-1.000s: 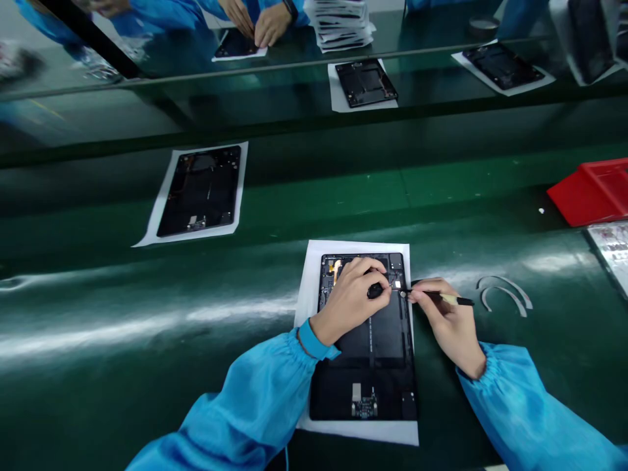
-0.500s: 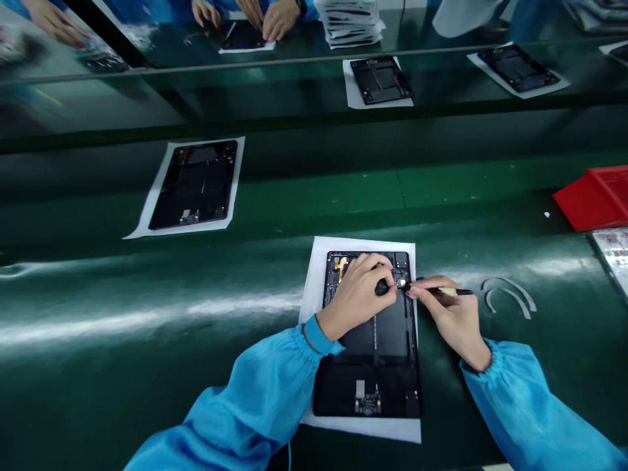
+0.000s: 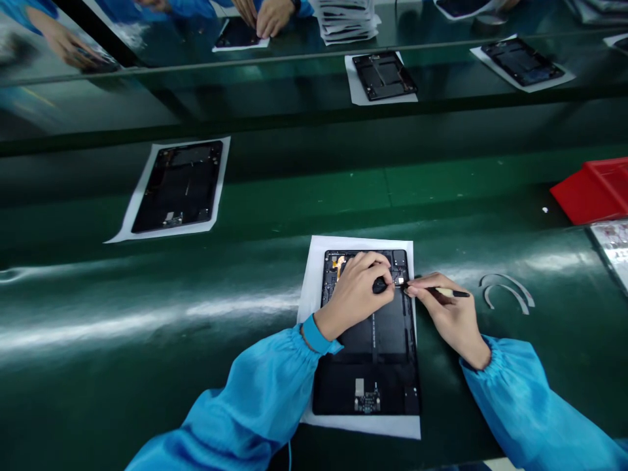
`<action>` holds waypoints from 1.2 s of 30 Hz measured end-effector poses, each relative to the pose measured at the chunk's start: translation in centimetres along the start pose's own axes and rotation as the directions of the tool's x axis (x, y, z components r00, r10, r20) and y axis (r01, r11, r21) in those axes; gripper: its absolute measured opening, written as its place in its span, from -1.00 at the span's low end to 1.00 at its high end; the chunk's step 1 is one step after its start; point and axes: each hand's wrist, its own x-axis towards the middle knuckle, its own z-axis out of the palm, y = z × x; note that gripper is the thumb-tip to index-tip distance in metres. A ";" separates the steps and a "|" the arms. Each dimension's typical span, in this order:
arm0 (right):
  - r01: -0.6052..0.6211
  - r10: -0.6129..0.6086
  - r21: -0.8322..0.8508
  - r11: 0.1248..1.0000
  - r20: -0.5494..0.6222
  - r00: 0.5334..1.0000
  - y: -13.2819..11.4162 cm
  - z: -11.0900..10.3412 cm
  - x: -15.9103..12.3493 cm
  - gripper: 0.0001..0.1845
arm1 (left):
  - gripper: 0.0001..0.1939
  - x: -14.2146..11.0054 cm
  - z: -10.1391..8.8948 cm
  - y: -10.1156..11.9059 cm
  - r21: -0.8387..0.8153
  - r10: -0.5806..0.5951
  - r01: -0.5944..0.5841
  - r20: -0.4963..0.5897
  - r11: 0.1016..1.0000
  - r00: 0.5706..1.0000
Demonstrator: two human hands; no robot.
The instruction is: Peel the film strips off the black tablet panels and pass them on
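An opened tablet (image 3: 366, 386), its inner parts bare, lies on a white sheet (image 3: 363, 426) in front of me. My left hand (image 3: 360, 281) rests over its upper part, thumb and fingers curled into a pinch near the right edge. What the pinch holds, if anything, is too small to make out. In my right hand (image 3: 449, 314) is a slim black tool (image 3: 444, 292) with a cream band, held like a pen. Its tip meets the tablet's upper right edge, close to the left fingertips. An orange flex cable (image 3: 339, 264) shows at the tablet's upper left.
Another opened tablet (image 3: 179, 186) on paper lies on the green strip (image 3: 304, 186) beyond. Two curved pale strips (image 3: 507, 293) lie to the right, near a red bin (image 3: 596, 193). Farther back are more tablets (image 3: 385, 75), a paper stack (image 3: 347, 19) and a co-worker's hands (image 3: 275, 16).
The tablet on the green strip has shifted left along with a seam in that strip. Both my hands keep nearly the same pose at the tablet's upper right. The view has moved slightly.
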 end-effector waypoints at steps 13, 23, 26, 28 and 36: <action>-0.080 0.078 -0.025 0.996 -0.065 0.995 0.4 -1.0 -0.5 -0.87 | -0.93 0.0 0.1 -0.1 -0.040 -0.015 0.016 0.009 0.999 1.000; -0.086 0.085 0.000 0.996 -0.110 0.990 0.5 -0.9 -0.2 -0.84 | -0.86 0.2 -0.1 0.3 -0.062 -0.059 0.062 0.037 0.996 0.998; -0.095 0.116 0.118 0.988 -0.184 0.976 0.4 -1.0 0.2 -0.80 | -0.72 0.2 -0.2 0.2 -0.096 -0.077 0.078 0.020 0.992 0.997; -0.087 0.125 0.166 0.982 -0.235 0.964 0.3 -1.0 0.4 -0.77 | -0.68 -0.1 -0.7 0.2 -0.138 -0.044 0.044 -0.003 0.989 0.999; -0.042 0.160 0.349 0.936 -0.316 0.935 0.8 -1.1 0.4 -0.68 | -0.68 -3.9 -1.9 -1.1 0.237 0.007 0.002 -0.037 0.972 0.999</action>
